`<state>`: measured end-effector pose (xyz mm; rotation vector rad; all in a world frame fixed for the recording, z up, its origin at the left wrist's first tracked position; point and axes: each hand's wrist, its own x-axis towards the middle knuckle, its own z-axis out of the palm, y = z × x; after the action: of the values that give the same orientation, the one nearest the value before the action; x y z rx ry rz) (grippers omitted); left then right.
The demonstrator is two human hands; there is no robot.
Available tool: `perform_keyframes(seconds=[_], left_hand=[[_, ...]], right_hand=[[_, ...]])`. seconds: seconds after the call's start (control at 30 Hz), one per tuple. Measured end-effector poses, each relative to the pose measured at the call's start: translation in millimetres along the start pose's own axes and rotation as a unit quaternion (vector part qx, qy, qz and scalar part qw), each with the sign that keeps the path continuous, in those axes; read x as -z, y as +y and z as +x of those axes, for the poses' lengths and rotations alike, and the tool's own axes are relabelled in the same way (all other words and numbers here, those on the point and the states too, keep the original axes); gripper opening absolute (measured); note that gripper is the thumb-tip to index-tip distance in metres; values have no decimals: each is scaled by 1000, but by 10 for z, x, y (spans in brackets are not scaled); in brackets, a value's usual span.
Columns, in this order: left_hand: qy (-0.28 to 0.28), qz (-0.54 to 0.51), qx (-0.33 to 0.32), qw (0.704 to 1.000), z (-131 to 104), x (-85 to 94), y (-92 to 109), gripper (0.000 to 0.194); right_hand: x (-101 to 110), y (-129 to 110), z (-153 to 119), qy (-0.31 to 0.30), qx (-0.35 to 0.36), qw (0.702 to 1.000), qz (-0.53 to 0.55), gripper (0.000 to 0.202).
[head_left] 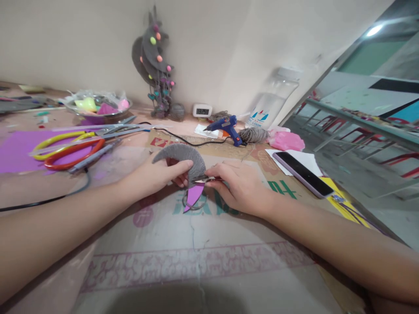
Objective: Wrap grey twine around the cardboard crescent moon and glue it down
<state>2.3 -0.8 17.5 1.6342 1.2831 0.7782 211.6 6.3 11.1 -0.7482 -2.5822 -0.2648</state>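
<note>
A crescent wrapped in grey yarn [183, 153] is held above the printed cardboard [147, 266]. Its lower tip is bare purple [195, 195], and a loop of grey yarn hangs around that tip. My left hand [166, 172] grips the crescent's left side, thumb over the front and fingers behind. On the right side, my right hand [229, 183] pinches the grey yarn between thumb and forefinger, where the wrapping meets the purple tip.
Behind are a blue glue gun [228, 126], yarn ball [253, 135], clock [202, 110] and bottle [273, 98]. Scissors [73, 150] and a bowl [96, 115] stand left, a phone [303, 173] right. A crescent decoration [153, 56] hangs on the wall.
</note>
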Motion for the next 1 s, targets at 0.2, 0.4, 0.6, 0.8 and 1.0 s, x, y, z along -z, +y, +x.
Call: perform_keyframes(seconds=[0.2,0.4,0.6,0.8,1.0], left_hand=[[4,-17,5,1000,14,-12,-41,29],[2,-15,5,1000,4,-8,-8,29],[5,-22,13,1000,-4,-10,16,28],[1,-35,7,999,5,-12,-26,28],[-6,-34,8,999,14,-3,-35,28]], right_hand=[[-25,3,-1,-3,29,999,-18,23],[3,-8,9,1,44,999,-18,22],[-8,13,-1,-18,57,998,-20,22],[-37,7,4,-26,33,999,-13,23],[-45,8,-5,-40,45,998,-22,24]])
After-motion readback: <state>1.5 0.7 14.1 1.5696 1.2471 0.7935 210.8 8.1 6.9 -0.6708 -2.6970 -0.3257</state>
